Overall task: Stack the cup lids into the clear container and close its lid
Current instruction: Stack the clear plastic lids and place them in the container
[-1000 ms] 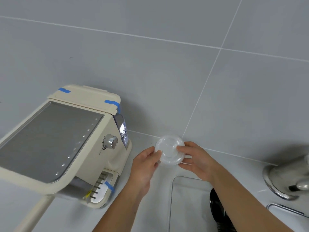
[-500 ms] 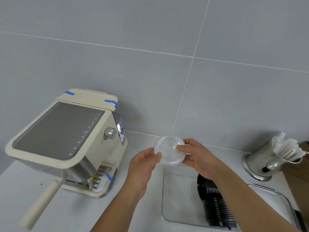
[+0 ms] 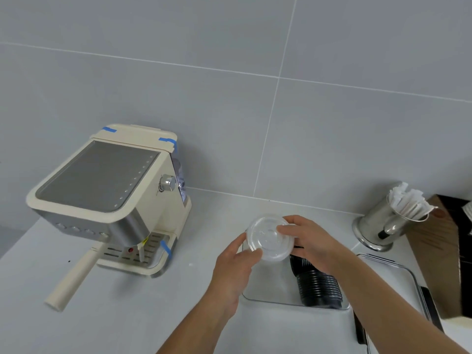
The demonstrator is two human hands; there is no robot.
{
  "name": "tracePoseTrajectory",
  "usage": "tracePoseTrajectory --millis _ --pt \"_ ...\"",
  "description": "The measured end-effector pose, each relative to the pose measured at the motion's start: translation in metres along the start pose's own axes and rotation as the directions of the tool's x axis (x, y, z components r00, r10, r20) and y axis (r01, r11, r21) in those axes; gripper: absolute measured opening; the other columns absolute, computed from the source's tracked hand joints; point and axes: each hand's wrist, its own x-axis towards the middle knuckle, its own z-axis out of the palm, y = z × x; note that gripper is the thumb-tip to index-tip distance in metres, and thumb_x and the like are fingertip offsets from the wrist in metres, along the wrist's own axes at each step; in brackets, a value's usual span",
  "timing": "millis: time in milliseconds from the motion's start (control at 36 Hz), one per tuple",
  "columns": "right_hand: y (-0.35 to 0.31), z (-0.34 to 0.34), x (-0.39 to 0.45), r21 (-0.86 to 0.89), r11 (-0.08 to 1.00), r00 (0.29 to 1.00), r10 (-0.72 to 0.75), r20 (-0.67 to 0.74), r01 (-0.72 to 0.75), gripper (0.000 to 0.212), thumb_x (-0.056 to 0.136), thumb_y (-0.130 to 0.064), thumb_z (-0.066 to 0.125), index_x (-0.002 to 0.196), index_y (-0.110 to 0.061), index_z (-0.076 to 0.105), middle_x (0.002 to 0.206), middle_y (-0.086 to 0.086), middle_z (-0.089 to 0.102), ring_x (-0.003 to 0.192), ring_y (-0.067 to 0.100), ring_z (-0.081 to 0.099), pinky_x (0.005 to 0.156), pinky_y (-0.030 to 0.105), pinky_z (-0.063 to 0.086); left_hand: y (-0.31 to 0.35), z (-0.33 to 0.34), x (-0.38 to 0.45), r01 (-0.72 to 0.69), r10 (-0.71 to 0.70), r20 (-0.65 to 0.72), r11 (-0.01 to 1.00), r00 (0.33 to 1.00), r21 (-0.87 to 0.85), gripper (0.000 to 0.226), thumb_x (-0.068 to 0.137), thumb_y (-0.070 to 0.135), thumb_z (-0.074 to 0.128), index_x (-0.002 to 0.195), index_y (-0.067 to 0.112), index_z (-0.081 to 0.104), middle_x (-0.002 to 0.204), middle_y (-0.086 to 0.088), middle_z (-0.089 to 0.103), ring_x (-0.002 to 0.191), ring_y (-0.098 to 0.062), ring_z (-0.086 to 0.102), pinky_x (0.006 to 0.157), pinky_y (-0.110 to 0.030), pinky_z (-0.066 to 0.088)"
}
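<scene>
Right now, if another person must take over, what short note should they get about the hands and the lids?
Left hand and right hand both grip the stack of clear lids, held above the clear container.
A row of black lids already lies in the container, on its right side.
Left to do: set the clear lids inside and close the container. Its own lid cannot be identified with certainty.

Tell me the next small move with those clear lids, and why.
Probably lower the clear lids, held between left hand and right hand, into the clear container beside the black lids. They hover right above its bare left side, so that space looks free.
</scene>
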Motion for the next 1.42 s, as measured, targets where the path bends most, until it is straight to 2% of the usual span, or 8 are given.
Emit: tracePoseTrajectory --millis 222,667,722,778,861,1139,1250,1417 --pt "0.024 -0.003 -0.004 0.004 0.998 0.998 0.056 -0.008 -0.056 0.024 0.088 -0.019 0.067 0.111 -0.011 0.066 0.115 0.012 0.071 0.108 0.029 0.067 0.094 0.038 0.054 -0.020 0.008 -0.008 0.113 -0.113 -0.022 0.993 0.993 -0.018 0.055 0.087 0.020 0.065 0.139 0.031 0.051 0.131 0.001 0.057 0.121 -0.016 0.053 0.102 -0.029 0.044" --pt "0.057 0.012 0.009 0.063 0.990 0.989 0.129 -0.077 -0.125 0.026 0.091 -0.020 0.062 0.115 -0.010 0.065 0.116 0.012 0.070 0.111 0.030 0.065 0.101 0.046 0.050 -0.047 0.016 0.009 0.252 -0.252 -0.071 0.968 0.965 -0.005 0.069 0.077 0.026 0.056 0.144 0.032 0.043 0.146 -0.002 0.049 0.131 -0.022 0.047 0.112 -0.041 0.037" --pt "0.063 0.017 0.012 0.070 0.990 0.985 0.132 -0.112 -0.125 0.028 0.088 -0.023 0.063 0.113 -0.009 0.065 0.116 0.013 0.070 0.110 0.031 0.065 0.102 0.048 0.049 -0.043 0.018 0.004 0.269 -0.268 -0.079 0.963 0.960 -0.005 0.060 0.082 0.022 0.055 0.142 0.024 0.047 0.139 -0.007 0.054 0.127 -0.024 0.051 0.111 -0.040 0.038" --pt "0.066 0.021 0.016 0.071 0.989 0.982 0.136 -0.135 -0.127 0.031 0.087 -0.027 0.063 0.113 -0.009 0.065 0.114 0.012 0.070 0.108 0.030 0.066 0.102 0.048 0.048 -0.039 0.019 0.002 0.277 -0.278 -0.085 0.961 0.957 -0.019 0.046 0.090 0.016 0.051 0.135 0.010 0.051 0.100 -0.003 0.062 0.091 -0.018 0.058 0.108 -0.034 0.042" --pt "0.071 0.026 0.024 0.087 0.985 0.975 0.159 -0.152 -0.147 0.034 0.089 -0.032 0.060 0.115 -0.012 0.065 0.113 0.009 0.071 0.106 0.027 0.066 0.103 0.045 0.048 -0.038 0.019 0.002 0.290 -0.292 -0.087 0.956 0.953 -0.032 0.029 0.094 0.012 0.048 0.121 0.007 0.059 0.078 0.004 0.049 0.071 -0.011 0.044 0.100 -0.029 0.044" --pt "0.075 0.028 0.032 0.214 0.953 0.962 0.243 -0.121 -0.214 0.015 0.093 -0.030 0.055 0.099 -0.019 0.063 0.096 0.000 0.067 0.089 0.017 0.062 0.094 0.034 0.046 -0.037 0.027 0.009 0.321 -0.341 -0.108 0.932 0.934 -0.165 0.026 0.098 0.023 0.051 0.124 0.017 0.054 0.100 0.009 0.054 0.115 -0.016 0.051 0.107 -0.030 0.041" --pt "0.081 0.028 0.038 0.200 0.958 0.967 0.229 -0.115 -0.203 0.029 0.094 -0.033 0.054 0.114 -0.014 0.064 0.109 0.005 0.070 0.105 0.024 0.064 0.105 0.040 0.045 -0.034 0.033 0.010 0.340 -0.370 -0.107 0.914 0.923 -0.223 0.037 0.099 0.029 0.050 0.134 0.017 0.051 0.099 0.010 0.053 0.112 -0.015 0.050 0.105 -0.029 0.040" --pt "0.086 0.027 0.045 0.143 0.964 0.964 0.239 -0.118 -0.222 0.031 0.091 -0.035 0.055 0.113 -0.015 0.064 0.117 0.008 0.069 0.110 0.026 0.063 0.107 0.045 0.043 -0.028 0.035 0.007 0.339 -0.381 -0.080 0.886 0.921 -0.318 0.049 0.098 0.042 0.049 0.140 0.016 0.047 0.145 -0.005 0.047 0.133 -0.020 0.045 0.113 -0.033 0.035"
